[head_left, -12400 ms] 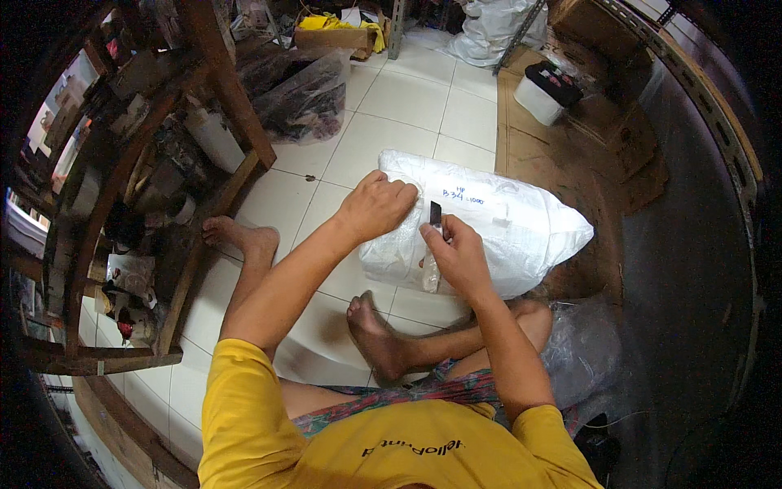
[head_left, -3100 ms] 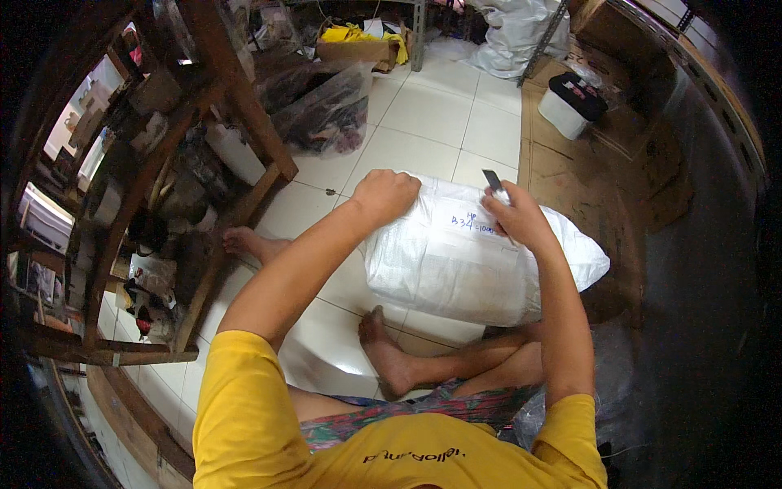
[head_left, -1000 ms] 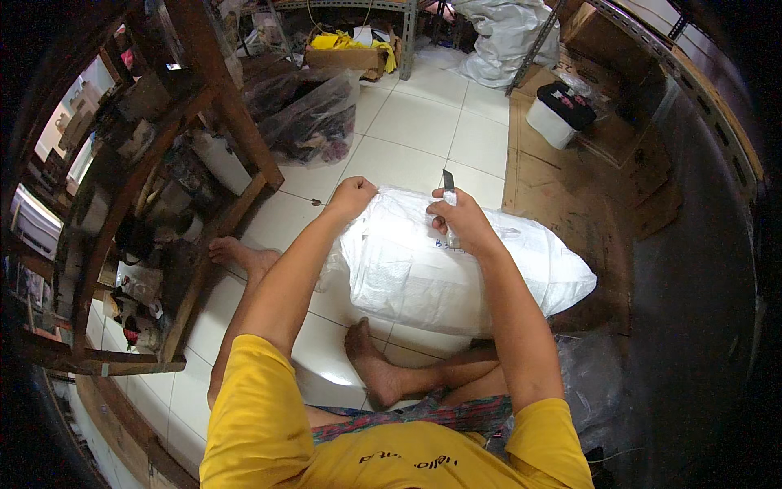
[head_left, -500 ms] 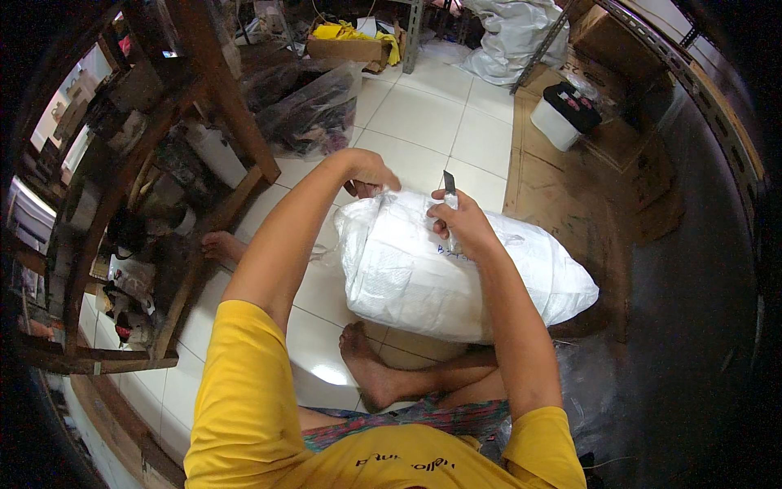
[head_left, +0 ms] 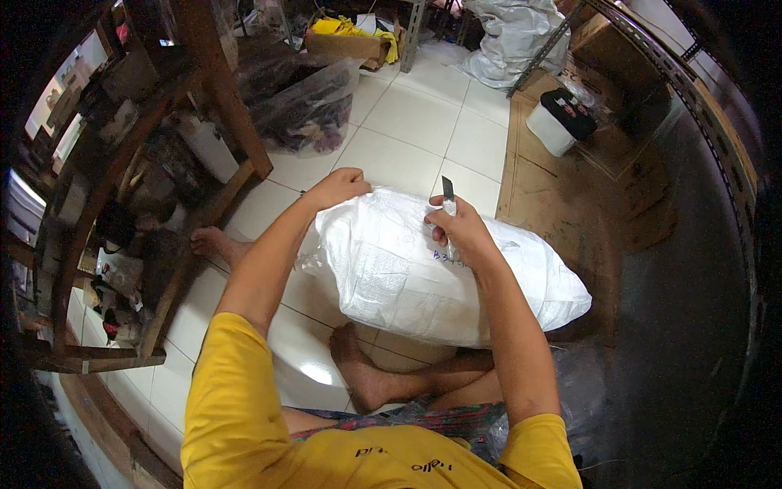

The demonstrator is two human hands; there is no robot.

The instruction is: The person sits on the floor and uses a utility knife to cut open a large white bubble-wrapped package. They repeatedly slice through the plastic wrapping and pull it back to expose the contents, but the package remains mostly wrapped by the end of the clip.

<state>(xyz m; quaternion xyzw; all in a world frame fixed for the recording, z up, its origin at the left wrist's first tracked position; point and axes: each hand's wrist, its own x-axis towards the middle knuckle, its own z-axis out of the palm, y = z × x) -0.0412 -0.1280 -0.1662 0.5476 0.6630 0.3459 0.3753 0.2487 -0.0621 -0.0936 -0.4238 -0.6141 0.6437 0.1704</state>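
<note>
A bulky white woven sack, wrapped as a long bundle with blue handwriting on top, lies on the tiled floor before my folded legs. My left hand is at its far left corner, fingers curled over the edge and gripping the sack material; the fingertips are partly hidden. Over the top of the bundle, my right hand is closed around a utility knife. Its dark blade points up and away from me, apart from the sack.
Flattened cardboard covers the floor at right, bearing a white tub with a black top. A wooden rack stands at left. Beyond are a clear plastic bag, a carton of yellow cloth and white sacks.
My left hand has shifted left and nearer along the sack's far edge, its fingers now curled on the corner. The right hand still holds the knife in nearly the same place.
</note>
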